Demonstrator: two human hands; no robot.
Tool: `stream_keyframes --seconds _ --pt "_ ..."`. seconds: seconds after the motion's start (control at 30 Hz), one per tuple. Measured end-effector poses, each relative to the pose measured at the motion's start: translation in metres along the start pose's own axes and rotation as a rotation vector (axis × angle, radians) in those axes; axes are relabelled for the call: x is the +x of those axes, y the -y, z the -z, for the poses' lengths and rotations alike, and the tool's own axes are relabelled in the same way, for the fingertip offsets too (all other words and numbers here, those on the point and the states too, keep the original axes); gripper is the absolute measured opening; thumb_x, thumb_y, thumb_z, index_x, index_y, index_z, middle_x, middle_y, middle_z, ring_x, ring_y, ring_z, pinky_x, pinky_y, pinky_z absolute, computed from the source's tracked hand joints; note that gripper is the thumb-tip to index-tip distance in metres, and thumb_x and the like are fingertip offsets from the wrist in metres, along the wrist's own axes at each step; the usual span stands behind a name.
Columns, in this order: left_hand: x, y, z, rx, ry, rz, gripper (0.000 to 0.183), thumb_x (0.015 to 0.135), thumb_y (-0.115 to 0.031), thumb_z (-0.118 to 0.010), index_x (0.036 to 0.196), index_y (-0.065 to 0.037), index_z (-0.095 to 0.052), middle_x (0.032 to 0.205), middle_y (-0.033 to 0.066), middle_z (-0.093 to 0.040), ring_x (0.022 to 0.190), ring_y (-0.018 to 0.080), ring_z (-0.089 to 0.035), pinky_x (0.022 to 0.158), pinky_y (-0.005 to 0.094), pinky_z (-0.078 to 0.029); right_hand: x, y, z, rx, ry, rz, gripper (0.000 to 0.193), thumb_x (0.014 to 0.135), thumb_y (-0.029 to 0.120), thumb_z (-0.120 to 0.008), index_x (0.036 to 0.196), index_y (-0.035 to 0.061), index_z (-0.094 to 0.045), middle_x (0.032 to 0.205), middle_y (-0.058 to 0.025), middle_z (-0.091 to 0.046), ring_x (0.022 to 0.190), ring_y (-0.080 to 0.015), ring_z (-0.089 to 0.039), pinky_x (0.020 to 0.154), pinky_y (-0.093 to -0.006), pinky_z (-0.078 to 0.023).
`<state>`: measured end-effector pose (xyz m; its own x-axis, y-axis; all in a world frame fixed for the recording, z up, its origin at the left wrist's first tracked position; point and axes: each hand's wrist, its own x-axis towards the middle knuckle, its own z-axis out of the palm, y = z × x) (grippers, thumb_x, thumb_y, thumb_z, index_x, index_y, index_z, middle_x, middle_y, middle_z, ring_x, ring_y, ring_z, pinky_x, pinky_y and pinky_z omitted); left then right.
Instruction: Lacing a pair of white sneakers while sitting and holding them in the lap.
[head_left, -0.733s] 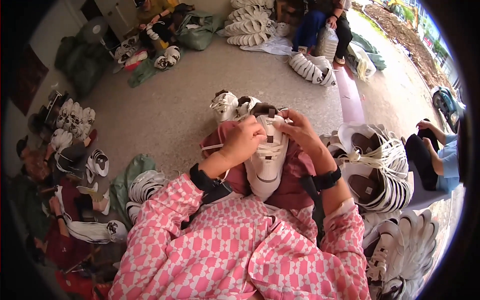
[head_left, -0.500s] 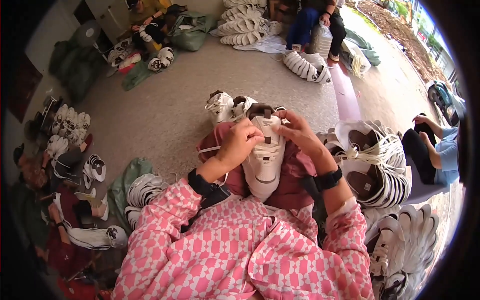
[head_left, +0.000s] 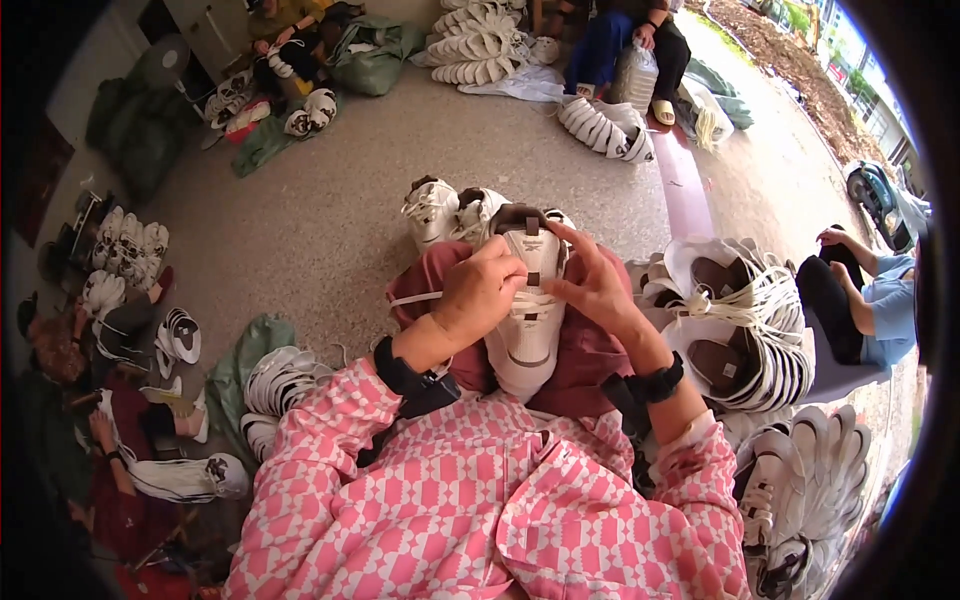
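Note:
A white sneaker [head_left: 525,345] rests on my lap between maroon-trousered thighs, its toe towards me and its tongue and brown collar at the far end. My left hand [head_left: 480,292] is closed in a pinch at the shoe's left eyelets, beside the dark loop on the tongue. A loose white shoelace [head_left: 415,298] sticks out to the left behind that hand. At the shoe's right side, my right hand [head_left: 600,290] grips it, thumb over the lacing and index finger along the collar. Laces cross the lower eyelets. My left fingertips partly hide what they pinch.
Finished-looking laced sneakers [head_left: 432,210] stand just beyond my knees. Stacked white shoe uppers tied with laces [head_left: 740,325] sit at my right, with more uppers [head_left: 810,480] nearer. A green sack [head_left: 245,375] and uppers lie at my left. Several people work around the floor [head_left: 330,190].
My right thumb has moved down the tongue towards the lacing. My left hand stays pinched in nearly the same place. The whole view has shifted slightly.

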<state>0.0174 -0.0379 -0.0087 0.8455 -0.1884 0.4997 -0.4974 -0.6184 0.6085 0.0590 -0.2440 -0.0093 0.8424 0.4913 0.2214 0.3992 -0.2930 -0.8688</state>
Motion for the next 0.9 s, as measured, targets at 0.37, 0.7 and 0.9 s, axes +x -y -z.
stream_keyframes --seconds 0.37,0.7,0.9 --pt "-0.001 -0.006 -0.002 0.129 0.006 0.076 0.005 0.081 -0.010 -0.065 0.081 -0.006 -0.063 0.089 0.0105 -0.056 0.080 0.0331 -0.062 0.067 0.0422 -0.051 -0.020 0.006 -0.028 -0.317 -0.306 0.169 0.013 0.086 0.010 -0.064 0.098 0.0053 -0.064 0.083 -0.0099 -0.058 0.067 -0.0264 -0.063 0.058 -0.0350 -0.051" --pt "0.001 -0.002 0.002 0.135 0.102 0.117 0.009 0.079 -0.009 -0.068 0.085 -0.004 -0.065 0.092 0.0120 -0.057 0.082 0.0312 -0.062 0.071 0.0400 -0.050 -0.016 0.020 -0.013 -0.677 -0.133 0.320 0.019 0.076 0.001 -0.058 0.093 0.0095 -0.063 0.092 -0.0080 -0.057 0.078 -0.0312 -0.063 0.062 -0.0395 -0.052" --pt "-0.005 -0.003 0.056 -0.245 0.249 0.224 0.021 0.079 -0.011 -0.071 0.097 -0.001 -0.068 0.094 0.0100 -0.061 0.082 0.0209 -0.063 0.073 0.0327 -0.051 -0.041 0.018 0.079 0.196 -0.683 -0.074 0.011 0.093 0.009 -0.058 0.098 0.0061 -0.068 0.074 0.0011 -0.058 0.062 -0.0053 -0.050 0.052 -0.0224 -0.038"
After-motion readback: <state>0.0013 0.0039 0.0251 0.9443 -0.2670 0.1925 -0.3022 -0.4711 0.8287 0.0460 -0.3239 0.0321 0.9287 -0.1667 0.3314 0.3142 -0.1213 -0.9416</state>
